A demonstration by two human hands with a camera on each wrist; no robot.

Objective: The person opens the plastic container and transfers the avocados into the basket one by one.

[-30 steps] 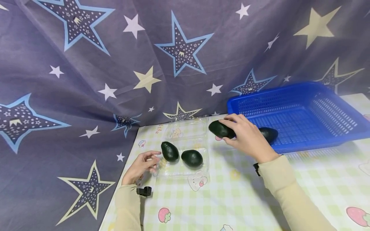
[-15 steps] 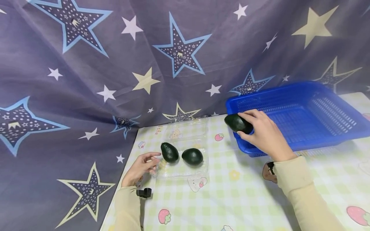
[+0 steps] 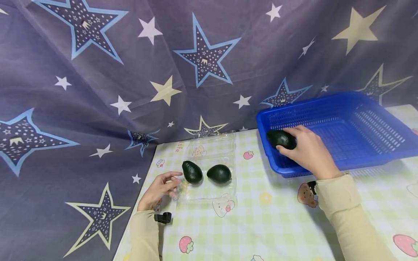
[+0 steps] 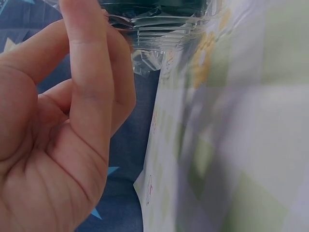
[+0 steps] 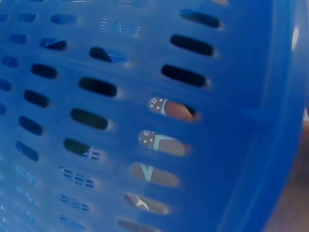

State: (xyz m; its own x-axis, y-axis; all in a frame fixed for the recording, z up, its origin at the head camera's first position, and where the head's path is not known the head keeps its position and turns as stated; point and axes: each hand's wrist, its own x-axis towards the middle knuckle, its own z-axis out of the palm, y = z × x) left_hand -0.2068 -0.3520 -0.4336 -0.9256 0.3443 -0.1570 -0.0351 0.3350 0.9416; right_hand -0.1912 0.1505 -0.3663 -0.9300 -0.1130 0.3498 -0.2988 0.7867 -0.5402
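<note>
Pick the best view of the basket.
Head: it shows most of the basket, rim, walls and floor, though the right hand covers part and the right corner is cut off. Right wrist shows only a slotted section up close; left wrist shows none.

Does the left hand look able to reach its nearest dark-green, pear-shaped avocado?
Likely yes: the left hand is beside that avocado, and the clear plastic lid lies folded back.
</note>
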